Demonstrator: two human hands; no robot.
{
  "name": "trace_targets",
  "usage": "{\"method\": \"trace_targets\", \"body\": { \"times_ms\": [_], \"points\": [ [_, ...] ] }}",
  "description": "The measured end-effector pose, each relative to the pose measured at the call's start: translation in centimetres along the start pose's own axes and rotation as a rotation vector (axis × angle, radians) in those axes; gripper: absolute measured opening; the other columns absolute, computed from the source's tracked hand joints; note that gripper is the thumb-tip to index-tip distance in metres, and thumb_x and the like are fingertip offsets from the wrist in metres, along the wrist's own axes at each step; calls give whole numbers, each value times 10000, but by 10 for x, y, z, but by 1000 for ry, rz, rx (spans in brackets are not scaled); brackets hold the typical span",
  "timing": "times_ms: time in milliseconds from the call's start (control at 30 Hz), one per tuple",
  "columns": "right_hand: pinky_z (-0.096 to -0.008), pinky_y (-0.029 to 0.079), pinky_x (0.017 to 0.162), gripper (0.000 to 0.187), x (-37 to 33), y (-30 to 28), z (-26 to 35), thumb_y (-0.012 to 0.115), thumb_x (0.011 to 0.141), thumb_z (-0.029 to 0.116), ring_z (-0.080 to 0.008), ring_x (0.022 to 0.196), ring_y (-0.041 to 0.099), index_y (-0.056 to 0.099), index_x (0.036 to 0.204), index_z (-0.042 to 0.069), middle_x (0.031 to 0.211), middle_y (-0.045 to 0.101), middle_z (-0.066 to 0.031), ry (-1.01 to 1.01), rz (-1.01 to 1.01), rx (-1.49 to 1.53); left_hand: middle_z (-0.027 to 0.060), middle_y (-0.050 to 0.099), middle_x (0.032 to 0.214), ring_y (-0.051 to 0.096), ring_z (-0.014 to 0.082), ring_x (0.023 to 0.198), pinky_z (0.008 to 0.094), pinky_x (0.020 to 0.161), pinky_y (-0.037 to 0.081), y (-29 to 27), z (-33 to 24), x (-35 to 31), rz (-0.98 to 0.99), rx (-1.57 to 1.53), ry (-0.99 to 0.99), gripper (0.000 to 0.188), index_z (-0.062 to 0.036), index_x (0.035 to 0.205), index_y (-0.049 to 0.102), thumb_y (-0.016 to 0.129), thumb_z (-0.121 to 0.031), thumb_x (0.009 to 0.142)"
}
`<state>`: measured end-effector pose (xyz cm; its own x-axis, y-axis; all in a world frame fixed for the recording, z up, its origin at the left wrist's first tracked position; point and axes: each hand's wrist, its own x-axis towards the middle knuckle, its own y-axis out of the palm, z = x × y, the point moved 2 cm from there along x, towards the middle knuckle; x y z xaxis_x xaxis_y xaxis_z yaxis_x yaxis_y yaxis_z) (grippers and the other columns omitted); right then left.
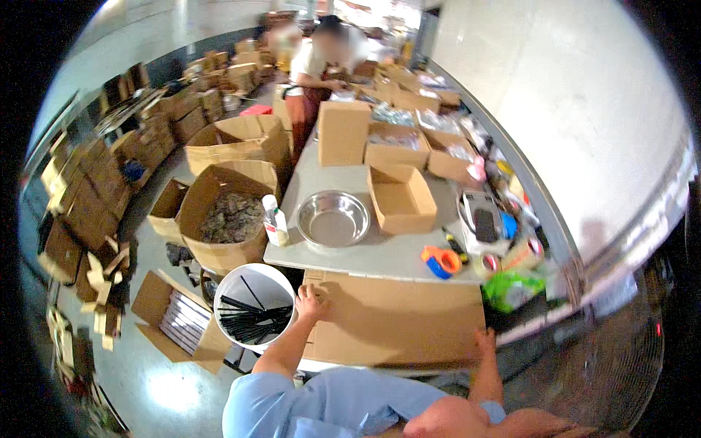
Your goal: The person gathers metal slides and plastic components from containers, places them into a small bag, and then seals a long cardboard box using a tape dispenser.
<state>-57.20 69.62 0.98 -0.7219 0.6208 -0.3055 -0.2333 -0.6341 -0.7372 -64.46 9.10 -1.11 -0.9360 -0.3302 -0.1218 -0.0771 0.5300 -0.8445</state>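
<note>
A flattened cardboard box (401, 321) lies flat in front of me, against the near edge of the table. My left hand (312, 303) is at its left side, with curled fingers on the cardboard beside a white bucket (219, 292). Thin black rods (255, 321) lie in that bucket, one standing up. At the opposite edge of the cardboard, my right hand (485, 342) grips the side, its fingers partly hidden and a little blurred. Beyond the cardboard, a steel bowl (334, 241) and an open cardboard box (401, 201) sit on the grey table (350, 264).
A white bottle (274, 223) stands at the table's left corner. Tape rolls (442, 261) and a green plastic bag (511, 290) lie to the right. Large cartons (219, 248) crowd the floor at left. Another person (310, 73) works farther along the table.
</note>
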Motion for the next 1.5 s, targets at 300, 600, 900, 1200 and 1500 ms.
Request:
{"method": "trace_targets", "body": {
  "times_ms": [300, 600, 900, 1200, 1500],
  "points": [
    [-422, 410, 889, 753, 120, 20, -58, 713, 711, 448, -314, 1086, 503, 447, 1243, -13, 1213, 522, -179, -97, 16, -61, 227, 512, 1193, 509, 371, 1100, 417, 920, 413, -7, -55, 40, 154, -98, -335, 958, -42, 1367, 157, 634, -542, 704],
    [-428, 396, 909, 826, 54, 5, -16, 751, 670, 441, -333, 1098, 489, 397, 1261, -15, 1205, 511, -167, -123, 240, 163, 250, 526, 1166, 546, 362, 1055, 439, 844, 464, -10, -58, 37, 135, -7, -403, 903, -46, 1253, 322, 665, -620, 645],
    [-458, 346, 979, 1066, 39, -8, 15, 844, 563, 274, -372, 1232, 319, 193, 1389, 94, 1361, 299, -211, -102, 128, -220, 195, 491, 1142, 471, 368, 1088, 433, 922, 396, 21, -38, 10, -185, 60, -360, 800, -49, 1222, 369, 749, -392, 608],
    [-489, 277, 1044, 1116, 73, 89, 131, 829, 452, 463, -379, 1310, 215, 298, 1374, 126, 1430, 223, -201, -910, 522, -767, 128, 361, 1368, 323, 307, 1278, 519, 1040, 232, 69, -202, 13, 477, 522, 422, 929, -103, 1317, 363, 697, -607, 612],
    [-414, 307, 1041, 1185, 53, 92, 194, 836, 425, 472, -340, 1252, 364, 274, 1341, -29, 1366, 348, -221, -717, 717, -882, 148, 462, 1293, 410, 298, 1229, 498, 1013, 279, 120, -151, 59, 505, 435, 676, 1073, -37, 1299, 342, 800, -562, 484]
  ]
}}
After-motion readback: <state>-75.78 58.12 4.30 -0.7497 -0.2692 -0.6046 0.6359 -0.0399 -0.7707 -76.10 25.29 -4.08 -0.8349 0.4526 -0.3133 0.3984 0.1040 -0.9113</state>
